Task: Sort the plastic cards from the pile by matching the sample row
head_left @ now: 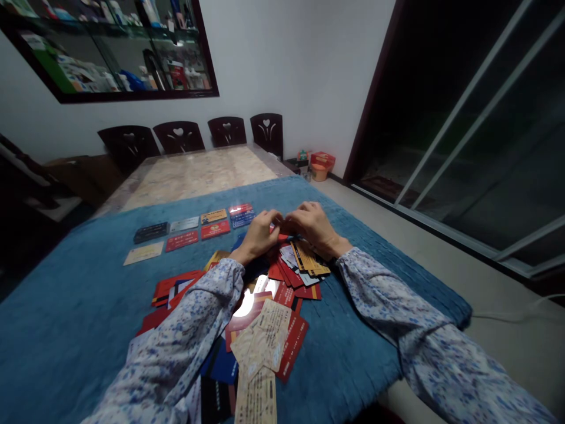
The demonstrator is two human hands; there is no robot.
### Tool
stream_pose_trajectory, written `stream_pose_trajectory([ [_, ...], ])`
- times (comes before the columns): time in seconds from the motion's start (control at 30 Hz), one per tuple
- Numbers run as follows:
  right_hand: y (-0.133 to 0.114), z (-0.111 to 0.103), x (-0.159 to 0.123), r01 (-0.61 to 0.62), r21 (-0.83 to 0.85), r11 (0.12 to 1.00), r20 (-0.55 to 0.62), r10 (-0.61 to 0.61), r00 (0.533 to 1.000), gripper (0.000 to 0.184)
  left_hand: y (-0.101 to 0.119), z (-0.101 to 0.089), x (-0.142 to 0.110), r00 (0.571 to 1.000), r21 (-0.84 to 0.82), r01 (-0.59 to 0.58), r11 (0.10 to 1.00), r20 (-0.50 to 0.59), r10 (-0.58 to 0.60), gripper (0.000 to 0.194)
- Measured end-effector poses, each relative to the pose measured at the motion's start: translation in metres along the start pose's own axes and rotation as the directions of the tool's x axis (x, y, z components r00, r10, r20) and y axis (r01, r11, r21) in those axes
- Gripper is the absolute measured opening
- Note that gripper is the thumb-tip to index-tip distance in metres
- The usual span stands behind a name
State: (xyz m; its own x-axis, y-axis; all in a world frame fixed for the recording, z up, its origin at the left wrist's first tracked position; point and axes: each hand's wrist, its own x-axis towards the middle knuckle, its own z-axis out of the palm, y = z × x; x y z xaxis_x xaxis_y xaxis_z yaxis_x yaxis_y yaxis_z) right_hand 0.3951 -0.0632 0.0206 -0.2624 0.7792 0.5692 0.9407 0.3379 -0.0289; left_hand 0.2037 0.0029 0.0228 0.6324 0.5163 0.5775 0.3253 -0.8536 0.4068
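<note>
My left hand point(258, 235) and my right hand point(314, 228) meet over a loose heap of cards point(265, 306) on a blue cloth point(79, 318). Both hands have their fingers curled in and pinch a red card point(279, 231) between them. The heap holds red, beige, blue and dark cards, spread from under my hands toward my body. Beyond the hands, two neat rows of cards point(189, 231) lie face up on the cloth. Both arms wear floral sleeves.
The blue cloth covers the near part of a long table point(194, 174) with a pale marbled top. Several dark chairs point(179, 136) stand along its far side. A glass cabinet point(110, 47) hangs on the wall. A sliding glass door point(477, 129) is on the right, small containers point(321, 165) by the floor corner.
</note>
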Motion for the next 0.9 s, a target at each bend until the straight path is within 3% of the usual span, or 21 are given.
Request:
stream_pose_trajectory([
  [0.23, 0.003, 0.003, -0.009, -0.067, 0.032, 0.997, 0.068, 0.064, 0.996, 0.024, -0.014, 0.001, -0.003, 0.997, 0.036, 0.073, 0.997, 0.014, -0.074, 0.016],
  [0.5, 0.002, 0.005, -0.011, -0.124, 0.016, 0.992, 0.112, 0.122, 0.986, 0.027, -0.019, 0.003, -0.009, 0.988, 0.17, 0.136, 0.976, 0.046, -0.145, 0.029],
  [0.9, -0.012, -0.006, -0.011, -0.235, -0.091, 0.968, 0.203, 0.249, 0.947, 0.032, -0.009, 0.002, -0.011, 0.975, 0.376, 0.062, 0.925, 0.176, -0.136, 0.04],
])
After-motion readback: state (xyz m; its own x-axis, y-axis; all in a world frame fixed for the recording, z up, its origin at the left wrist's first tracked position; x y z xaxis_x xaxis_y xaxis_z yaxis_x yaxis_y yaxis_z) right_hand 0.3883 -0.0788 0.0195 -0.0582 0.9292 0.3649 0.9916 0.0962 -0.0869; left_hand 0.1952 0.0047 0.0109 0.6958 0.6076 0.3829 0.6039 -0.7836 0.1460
